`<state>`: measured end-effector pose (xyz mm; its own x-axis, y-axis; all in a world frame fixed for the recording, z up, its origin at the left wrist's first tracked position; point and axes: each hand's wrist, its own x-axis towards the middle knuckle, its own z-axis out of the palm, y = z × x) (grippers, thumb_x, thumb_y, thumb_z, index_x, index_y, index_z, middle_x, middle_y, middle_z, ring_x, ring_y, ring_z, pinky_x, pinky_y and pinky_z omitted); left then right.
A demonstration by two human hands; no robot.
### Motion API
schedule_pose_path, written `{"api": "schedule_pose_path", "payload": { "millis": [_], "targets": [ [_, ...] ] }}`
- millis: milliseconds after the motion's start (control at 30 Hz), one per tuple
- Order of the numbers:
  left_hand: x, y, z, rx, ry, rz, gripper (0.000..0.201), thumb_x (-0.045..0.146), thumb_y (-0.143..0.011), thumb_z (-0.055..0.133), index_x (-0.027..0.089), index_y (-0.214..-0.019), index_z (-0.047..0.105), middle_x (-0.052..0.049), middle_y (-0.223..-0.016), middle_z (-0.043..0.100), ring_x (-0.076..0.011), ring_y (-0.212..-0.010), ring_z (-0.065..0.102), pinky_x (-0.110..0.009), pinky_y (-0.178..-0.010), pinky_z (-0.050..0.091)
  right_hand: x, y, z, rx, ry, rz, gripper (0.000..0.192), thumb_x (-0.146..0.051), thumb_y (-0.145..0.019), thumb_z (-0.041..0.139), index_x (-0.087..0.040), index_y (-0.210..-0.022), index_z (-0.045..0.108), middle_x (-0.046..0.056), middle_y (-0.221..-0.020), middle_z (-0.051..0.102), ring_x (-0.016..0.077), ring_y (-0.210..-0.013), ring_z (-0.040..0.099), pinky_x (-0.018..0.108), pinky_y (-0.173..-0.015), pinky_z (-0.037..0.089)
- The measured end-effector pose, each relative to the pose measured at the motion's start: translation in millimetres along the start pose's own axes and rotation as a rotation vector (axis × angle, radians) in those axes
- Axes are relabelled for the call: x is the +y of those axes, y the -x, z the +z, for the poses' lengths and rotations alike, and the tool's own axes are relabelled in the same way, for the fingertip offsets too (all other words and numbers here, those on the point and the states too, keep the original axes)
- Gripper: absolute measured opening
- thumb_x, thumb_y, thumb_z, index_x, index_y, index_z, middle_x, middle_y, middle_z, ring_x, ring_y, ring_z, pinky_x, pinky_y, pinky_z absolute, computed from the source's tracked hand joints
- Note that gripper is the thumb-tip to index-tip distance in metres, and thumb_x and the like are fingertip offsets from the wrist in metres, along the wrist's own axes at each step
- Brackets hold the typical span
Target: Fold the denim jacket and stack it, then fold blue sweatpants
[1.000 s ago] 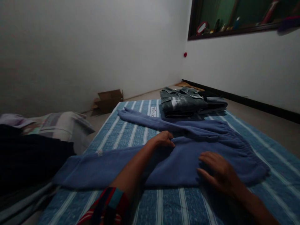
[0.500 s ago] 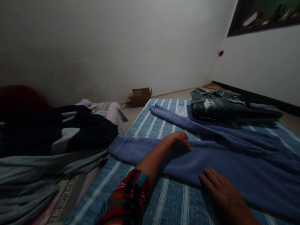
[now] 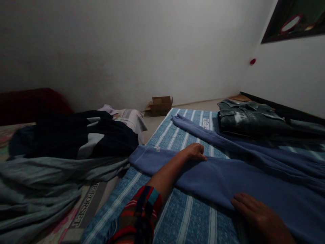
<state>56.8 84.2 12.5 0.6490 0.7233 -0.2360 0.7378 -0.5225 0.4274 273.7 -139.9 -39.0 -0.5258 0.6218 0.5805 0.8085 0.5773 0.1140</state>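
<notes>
A long blue knit garment (image 3: 220, 173) lies spread across a blue striped cloth (image 3: 182, 217). It has two long parts like legs or sleeves, and gathered folds at the right. My left hand (image 3: 195, 151) is closed at the upper edge of the nearer part, its fingers curled and pinching the fabric. Lower right, my right hand (image 3: 256, 213) rests on the garment's near edge, fingers stretched out and lying flat. A small white tag (image 3: 158, 149) shows near the left end of the garment.
Folded dark grey-green denim clothing (image 3: 248, 118) is stacked at the back right. To the left lie a dark navy garment (image 3: 111, 139) with white patches and a crumpled grey garment (image 3: 50, 183). An open cardboard box (image 3: 160, 106) stands by the wall.
The view has turned to the left, so everything sits farther right in it. My left hand still grips the garment's edge, and my right hand still lies on its near edge.
</notes>
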Motion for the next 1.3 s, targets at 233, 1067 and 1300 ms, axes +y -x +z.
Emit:
{"api": "schedule_pose_path", "payload": {
  "millis": [233,1067,1300],
  "targets": [
    [-29.3,35.1,-8.5,0.019,0.002,-0.054,0.032,0.047,-0.068,0.069,0.017,-0.078,0.065,0.001,-0.075,0.061,-0.0156,-0.072,0.055,-0.024,-0.061,0.038,7.7,-7.1,-8.1,0.054,-0.035,-0.109,0.047,-0.006,-0.062,0.042,-0.025,-0.099,0.065,0.003,-0.086,0.074,0.0172,-0.07,0.07,0.023,-0.054,0.056],
    [-61.7,61.8,-37.1,0.052,-0.154,-0.128,0.024,0.038,-0.066,0.068,0.016,-0.074,0.063,0.002,-0.064,0.056,-0.014,-0.062,0.051,-0.024,-0.055,0.035,-66.9,-121.0,33.2,-0.391,-0.047,0.191,0.03,-0.003,-0.078,0.052,-0.02,-0.099,0.064,0.005,-0.082,0.067,0.0191,-0.073,0.061,0.029,-0.064,0.041],
    [-81.0,81.2,-24.2,0.144,-0.232,-0.17,0.04,0.055,-0.075,0.061,0.018,-0.091,0.064,-0.004,-0.087,0.067,-0.0206,-0.082,0.061,-0.026,-0.065,0.041,-82.9,-83.7,69.9,-0.162,-0.009,0.139,0.038,-0.007,-0.081,0.048,-0.016,-0.115,0.061,0.014,-0.124,0.06,0.028,-0.117,0.052,0.041,-0.095,0.039]
  ]
}}
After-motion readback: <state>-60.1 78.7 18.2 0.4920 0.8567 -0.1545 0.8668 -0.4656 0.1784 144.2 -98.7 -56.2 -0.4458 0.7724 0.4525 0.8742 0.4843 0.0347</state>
